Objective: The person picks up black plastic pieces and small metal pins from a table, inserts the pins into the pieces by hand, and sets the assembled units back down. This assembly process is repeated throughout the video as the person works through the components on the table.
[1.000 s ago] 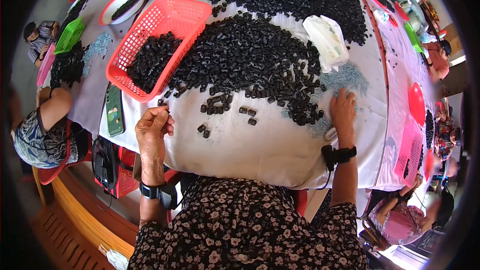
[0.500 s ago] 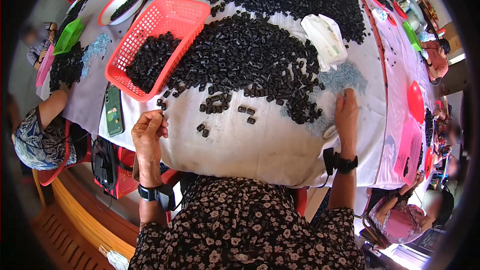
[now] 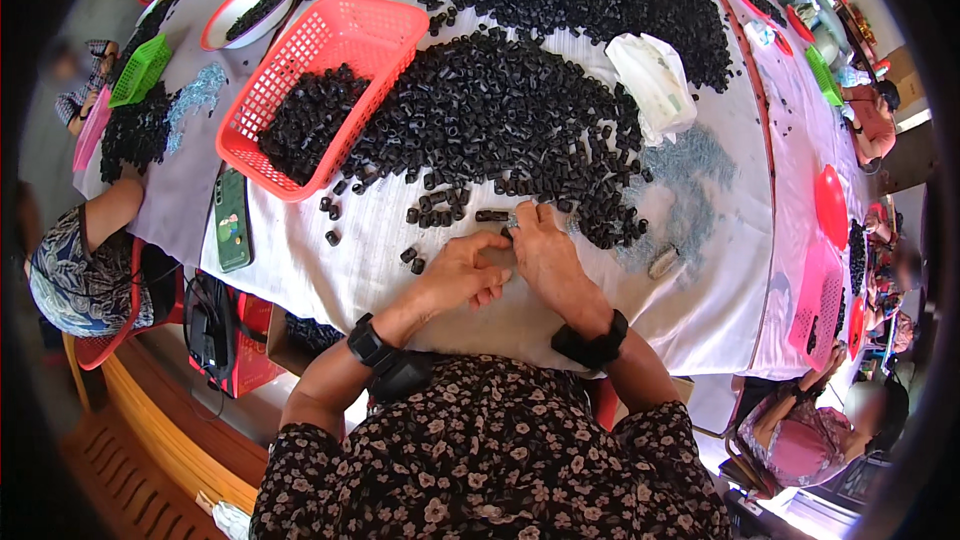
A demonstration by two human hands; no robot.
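Observation:
My left hand (image 3: 462, 274) and my right hand (image 3: 549, 258) meet over the near middle of the white-covered table, fingertips almost touching. The left fingers are curled, with the thumb and forefinger pinched together; whatever sits in them is hidden. The right fingers bend down in a pinch, and a tiny greyish bit shows at their tips, too small to name. A small black part (image 3: 507, 233) shows between the two hands; I cannot tell whether it is held or lies on the cloth. Just beyond are short black tubular parts (image 3: 490, 216), edging a large pile (image 3: 480, 110).
A red-pink plastic basket (image 3: 322, 180) holding black parts stands left of the pile, beside a green phone (image 3: 231, 225). Bluish clear bits (image 3: 690, 185) are scattered at right, near a white plastic packet (image 3: 655, 85) and a small pale object (image 3: 663, 262). Other people sit around.
My left hand has moved right, away from the loose parts beside the basket. My right hand has come left from the bluish bits. Both hands now meet at the middle.

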